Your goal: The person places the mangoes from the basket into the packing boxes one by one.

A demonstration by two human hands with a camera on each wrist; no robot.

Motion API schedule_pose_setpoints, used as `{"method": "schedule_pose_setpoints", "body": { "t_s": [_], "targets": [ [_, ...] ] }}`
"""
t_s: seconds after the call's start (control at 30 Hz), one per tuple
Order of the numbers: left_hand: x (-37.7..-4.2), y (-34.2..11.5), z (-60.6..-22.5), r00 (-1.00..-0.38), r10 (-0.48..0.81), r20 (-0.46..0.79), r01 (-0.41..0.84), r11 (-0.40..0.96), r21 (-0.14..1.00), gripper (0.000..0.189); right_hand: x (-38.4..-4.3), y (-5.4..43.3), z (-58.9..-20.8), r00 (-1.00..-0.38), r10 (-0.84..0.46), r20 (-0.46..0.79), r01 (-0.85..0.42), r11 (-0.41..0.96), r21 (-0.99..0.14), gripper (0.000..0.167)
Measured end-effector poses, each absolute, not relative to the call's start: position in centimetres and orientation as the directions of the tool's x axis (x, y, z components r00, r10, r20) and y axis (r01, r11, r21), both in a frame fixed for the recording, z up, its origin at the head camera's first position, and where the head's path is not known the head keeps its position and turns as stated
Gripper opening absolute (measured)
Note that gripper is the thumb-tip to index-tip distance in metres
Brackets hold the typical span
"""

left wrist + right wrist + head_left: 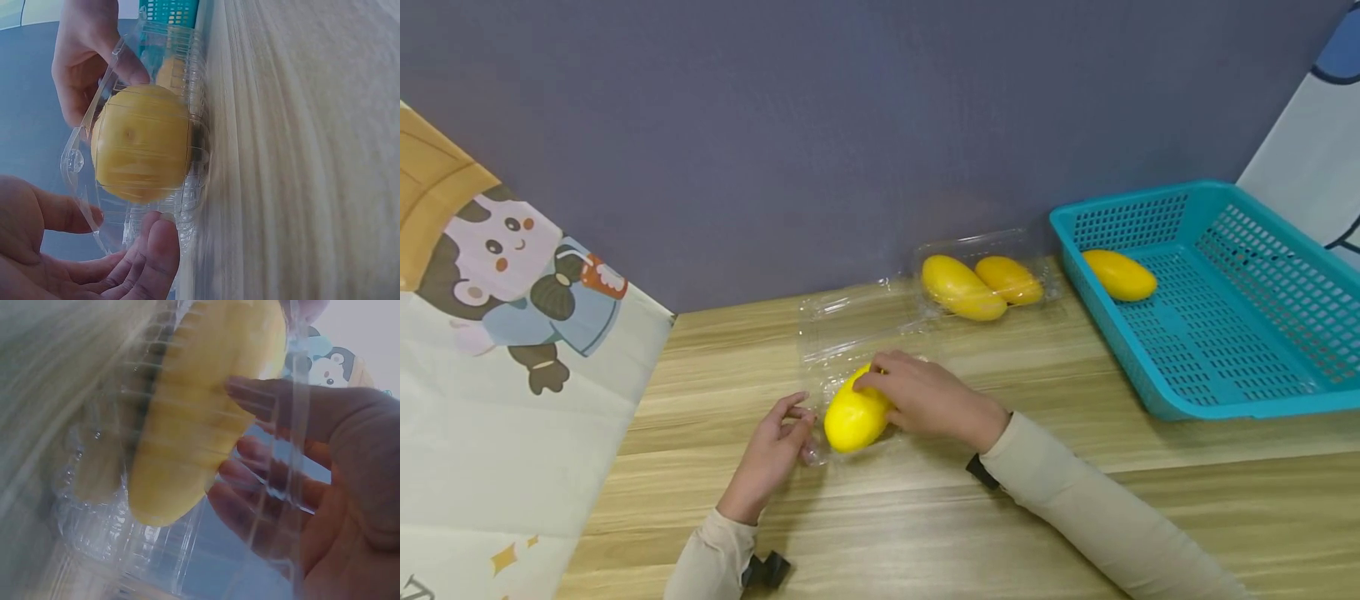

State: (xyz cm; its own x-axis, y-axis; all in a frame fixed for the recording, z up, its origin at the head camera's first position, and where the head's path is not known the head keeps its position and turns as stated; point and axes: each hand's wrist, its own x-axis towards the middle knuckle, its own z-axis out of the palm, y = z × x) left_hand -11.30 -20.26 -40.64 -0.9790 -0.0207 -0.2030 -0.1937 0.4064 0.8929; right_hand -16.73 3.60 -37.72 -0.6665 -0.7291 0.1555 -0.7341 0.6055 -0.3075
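A yellow mango [856, 412] lies tilted inside an open clear plastic clamshell box [820, 354]. My right hand [936, 398] grips it from the right, thumb and fingers on its upper part. At the box's near left corner, my left hand [778, 450] holds the rim between thumb and fingers. From the left wrist, the mango's rounded end [140, 144] shows through the clear wall, with the left thumb [69, 212] at the rim. The right wrist view shows the mango's long side [194, 419] behind clear plastic and the right thumb [281, 403] against it.
Behind and to the right, another clear box holds two mangoes [964, 287] against the grey-blue backdrop [775, 150]. A turquoise perforated basket [1157, 392] stands at the right with one mango [1120, 275] inside. A printed cartoon sheet [512, 450] borders the wooden table [910, 533] on the left.
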Motion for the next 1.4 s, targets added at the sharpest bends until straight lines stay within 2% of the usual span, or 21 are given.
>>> {"method": "schedule_pose_setpoints", "body": {
  "t_s": [0.63,0.97,1.4],
  "targets": [
    [-11.4,-20.4,-40.7,-0.975,-0.024,-0.223,-0.213,0.415,0.885,0.044,-16.2,3.2,-37.5,-0.630,-0.775,0.054,-0.754,0.593,-0.283,0.044],
    [-11.5,-20.4,-40.7,-0.975,-0.032,-0.220,-0.213,0.417,0.883,0.044,-16.3,3.3,-37.6,-0.631,-0.771,0.088,-0.758,0.589,-0.279,0.045],
    [-11.4,-20.4,-40.6,-0.977,-0.024,-0.214,-0.205,0.400,0.893,0.045,-16.5,2.5,-38.0,-0.635,-0.761,0.137,-0.761,0.583,-0.284,0.058]
  ]
}}
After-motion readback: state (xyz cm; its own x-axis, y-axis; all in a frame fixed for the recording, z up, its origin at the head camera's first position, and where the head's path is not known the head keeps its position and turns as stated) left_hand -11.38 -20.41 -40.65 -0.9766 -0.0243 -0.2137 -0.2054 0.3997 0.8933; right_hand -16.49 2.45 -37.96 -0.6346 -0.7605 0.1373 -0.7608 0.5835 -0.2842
